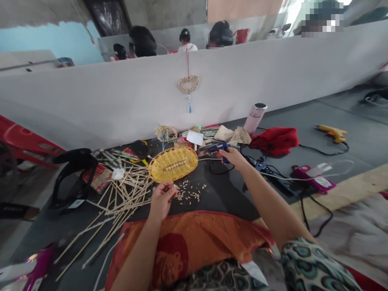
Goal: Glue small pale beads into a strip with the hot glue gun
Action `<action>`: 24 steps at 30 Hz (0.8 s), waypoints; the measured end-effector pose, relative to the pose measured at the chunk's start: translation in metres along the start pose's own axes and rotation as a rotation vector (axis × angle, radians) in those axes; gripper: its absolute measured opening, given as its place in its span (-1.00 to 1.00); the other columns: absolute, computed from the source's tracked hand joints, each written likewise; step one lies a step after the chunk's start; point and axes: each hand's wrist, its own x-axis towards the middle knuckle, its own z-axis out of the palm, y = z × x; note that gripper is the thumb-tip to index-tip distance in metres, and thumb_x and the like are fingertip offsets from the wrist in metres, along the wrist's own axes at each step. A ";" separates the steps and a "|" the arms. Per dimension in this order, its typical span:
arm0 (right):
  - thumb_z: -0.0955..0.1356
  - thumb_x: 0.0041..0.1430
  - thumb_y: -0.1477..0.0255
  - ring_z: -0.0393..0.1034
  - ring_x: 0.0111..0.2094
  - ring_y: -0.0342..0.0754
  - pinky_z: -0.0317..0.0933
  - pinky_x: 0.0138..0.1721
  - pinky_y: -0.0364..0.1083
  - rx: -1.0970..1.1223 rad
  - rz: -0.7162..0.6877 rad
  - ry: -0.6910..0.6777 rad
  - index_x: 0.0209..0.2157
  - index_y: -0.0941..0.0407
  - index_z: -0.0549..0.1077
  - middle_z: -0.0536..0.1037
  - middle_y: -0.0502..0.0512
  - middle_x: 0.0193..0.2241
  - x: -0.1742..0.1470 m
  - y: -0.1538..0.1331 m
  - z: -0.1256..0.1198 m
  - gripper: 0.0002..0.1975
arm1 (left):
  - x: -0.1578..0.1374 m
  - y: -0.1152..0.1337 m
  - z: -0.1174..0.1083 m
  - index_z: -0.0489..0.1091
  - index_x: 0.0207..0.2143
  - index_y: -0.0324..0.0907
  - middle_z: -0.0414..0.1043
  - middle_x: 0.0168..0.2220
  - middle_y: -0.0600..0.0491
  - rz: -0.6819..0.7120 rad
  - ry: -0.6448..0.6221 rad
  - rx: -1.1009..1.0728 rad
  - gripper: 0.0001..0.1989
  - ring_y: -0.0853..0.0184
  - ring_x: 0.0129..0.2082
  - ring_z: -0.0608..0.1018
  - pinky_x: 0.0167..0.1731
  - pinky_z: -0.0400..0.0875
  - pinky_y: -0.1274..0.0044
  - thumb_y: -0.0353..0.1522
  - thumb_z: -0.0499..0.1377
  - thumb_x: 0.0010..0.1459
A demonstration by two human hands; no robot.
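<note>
My left hand (161, 199) is closed in a pinch just below the yellow woven basket (157, 166); what sits between its fingertips is too small to make out. Beside those fingers, short cut wooden pieces (194, 195) lie scattered on the dark table. A row of similar pale pieces (175, 165) runs along the middle of the basket. My right hand (235, 158) is wrapped round a blue glue gun (218, 148), whose nozzle points left toward the basket. An orange-red cloth (209, 230) lies at the table's front edge, below both hands.
Long thin sticks (127, 190) are heaped at left near a black strap-like object (71, 178). A pink bottle (255, 118), a red cloth (275, 140) and a yellow glue gun (332, 132) stand or lie rightward. Cables cross the right side. A white partition (127, 97) bears a hanging heart ornament (181, 85).
</note>
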 end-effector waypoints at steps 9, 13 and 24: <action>0.36 0.14 0.32 0.28 0.08 0.28 0.12 0.04 0.13 -0.691 -0.063 0.160 -0.26 0.24 0.49 0.51 0.41 -0.12 0.002 -0.017 -0.011 -0.75 | 0.002 0.001 -0.003 0.45 -0.30 -0.22 0.50 -0.38 0.06 -0.005 0.034 0.015 -0.72 0.49 -0.46 0.49 -0.45 0.38 0.65 -0.39 0.39 -0.11; 0.29 0.23 0.31 0.17 0.15 0.16 0.05 0.12 0.07 -0.807 -0.216 0.122 -0.03 0.12 0.42 0.42 0.27 0.05 -0.033 -0.029 0.007 -0.69 | 0.001 0.000 -0.002 0.47 -0.31 -0.23 0.49 -0.40 0.07 -0.008 0.023 0.016 -0.74 0.49 -0.46 0.49 -0.46 0.38 0.66 -0.40 0.39 -0.11; 0.34 0.15 0.48 0.44 -0.27 -0.08 0.14 -0.31 -0.18 -0.920 -0.452 -0.510 -0.31 0.06 0.52 0.56 0.04 -0.28 -0.104 -0.016 0.063 -0.90 | 0.001 -0.005 -0.002 0.46 -0.31 -0.23 0.49 -0.37 0.05 -0.011 -0.032 0.043 -0.79 0.47 -0.45 0.48 -0.45 0.40 0.63 -0.41 0.36 -0.04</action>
